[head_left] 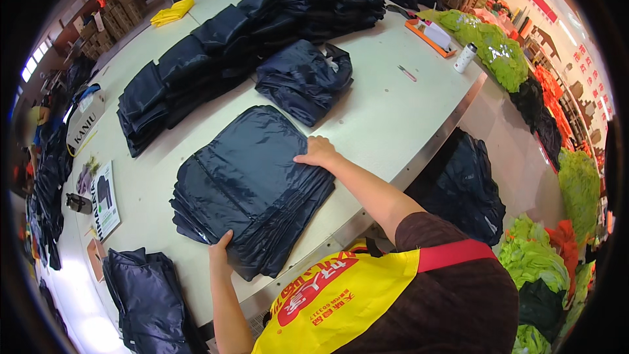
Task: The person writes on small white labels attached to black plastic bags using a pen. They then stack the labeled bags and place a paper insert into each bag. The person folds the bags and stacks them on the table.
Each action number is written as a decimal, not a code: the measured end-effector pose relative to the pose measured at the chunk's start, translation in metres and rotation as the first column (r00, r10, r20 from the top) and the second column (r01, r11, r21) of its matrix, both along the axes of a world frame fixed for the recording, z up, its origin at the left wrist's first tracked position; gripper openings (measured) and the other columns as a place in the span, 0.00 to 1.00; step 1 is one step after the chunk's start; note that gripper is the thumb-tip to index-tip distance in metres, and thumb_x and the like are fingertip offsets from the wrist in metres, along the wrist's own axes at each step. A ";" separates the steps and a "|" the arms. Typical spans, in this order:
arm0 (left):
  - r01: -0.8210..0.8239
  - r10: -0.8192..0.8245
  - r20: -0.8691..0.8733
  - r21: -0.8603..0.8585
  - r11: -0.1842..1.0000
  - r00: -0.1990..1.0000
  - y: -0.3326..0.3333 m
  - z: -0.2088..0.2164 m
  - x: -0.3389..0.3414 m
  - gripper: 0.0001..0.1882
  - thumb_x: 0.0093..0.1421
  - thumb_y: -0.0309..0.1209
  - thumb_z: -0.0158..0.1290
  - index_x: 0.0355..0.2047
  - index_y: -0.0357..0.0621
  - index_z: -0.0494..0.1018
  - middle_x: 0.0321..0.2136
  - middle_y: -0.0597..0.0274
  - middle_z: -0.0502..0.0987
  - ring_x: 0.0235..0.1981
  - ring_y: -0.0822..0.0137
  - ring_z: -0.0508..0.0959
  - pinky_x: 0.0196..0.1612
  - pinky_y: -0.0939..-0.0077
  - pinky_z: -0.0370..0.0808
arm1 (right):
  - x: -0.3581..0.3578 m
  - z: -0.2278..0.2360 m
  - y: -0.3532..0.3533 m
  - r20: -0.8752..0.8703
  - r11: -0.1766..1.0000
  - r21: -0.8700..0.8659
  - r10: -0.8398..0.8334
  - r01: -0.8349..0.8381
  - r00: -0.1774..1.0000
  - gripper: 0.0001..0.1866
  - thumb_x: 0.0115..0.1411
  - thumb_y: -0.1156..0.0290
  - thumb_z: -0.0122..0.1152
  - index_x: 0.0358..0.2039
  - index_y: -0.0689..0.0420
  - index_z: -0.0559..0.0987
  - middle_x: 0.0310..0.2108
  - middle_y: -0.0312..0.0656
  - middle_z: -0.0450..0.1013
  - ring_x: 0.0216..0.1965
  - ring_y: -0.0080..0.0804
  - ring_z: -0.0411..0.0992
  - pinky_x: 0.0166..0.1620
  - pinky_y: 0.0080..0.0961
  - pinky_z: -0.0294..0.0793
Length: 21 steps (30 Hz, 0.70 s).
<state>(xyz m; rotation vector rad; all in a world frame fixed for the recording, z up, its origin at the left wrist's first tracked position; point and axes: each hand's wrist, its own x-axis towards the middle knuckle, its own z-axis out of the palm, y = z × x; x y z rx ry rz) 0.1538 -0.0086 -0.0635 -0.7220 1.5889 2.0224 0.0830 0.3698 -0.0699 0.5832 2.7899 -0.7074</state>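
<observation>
In front of me on the pale table lies a stack of folded navy garments (252,170), its layers fanned out along the near edges. My right hand (318,152) is closed on the stack's right corner, thumb on top. At the near left edge my left hand (221,248) grips the same stack; its thumb shows on top and its other fingers are mostly hidden. Just beyond sits a loosely bundled navy garment (304,82). A long row of folded dark garments (216,42) curves behind it.
Another dark folded pile (145,298) lies at the near left. Snips (407,73), a white bottle (466,58) and an orange tray (429,38) stand toward the right edge. Dark garments (462,187) hang low beside the table. Green garments (485,42) heap farther right.
</observation>
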 end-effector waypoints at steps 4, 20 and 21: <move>-0.029 0.018 0.155 0.069 0.997 0.988 0.011 0.002 0.002 0.23 0.51 0.28 0.57 0.46 0.29 0.67 0.41 0.47 0.76 0.40 0.52 0.77 0.48 0.59 0.73 | -0.001 -0.001 0.031 -0.048 0.981 -0.168 0.087 -0.094 0.995 0.42 0.38 0.45 0.68 0.45 0.68 0.72 0.46 0.58 0.70 0.49 0.50 0.68 0.52 0.35 0.68; -0.245 0.211 0.286 0.088 0.966 0.935 0.036 -0.009 0.092 0.28 0.50 0.31 0.53 0.51 0.34 0.64 0.47 0.46 0.71 0.47 0.48 0.73 0.53 0.53 0.69 | 0.038 -0.014 0.046 -0.091 0.544 -0.599 0.682 -0.587 0.725 0.29 0.46 0.54 0.62 0.41 0.66 0.76 0.39 0.58 0.74 0.43 0.45 0.72 0.47 0.31 0.70; -0.205 0.175 0.273 0.083 0.975 0.946 0.034 -0.014 0.092 0.27 0.49 0.30 0.53 0.51 0.34 0.64 0.46 0.46 0.72 0.46 0.49 0.74 0.52 0.53 0.70 | 0.040 -0.005 0.045 -0.138 0.486 -0.669 0.662 -0.562 0.737 0.28 0.47 0.57 0.63 0.43 0.66 0.75 0.40 0.55 0.74 0.44 0.43 0.72 0.47 0.31 0.69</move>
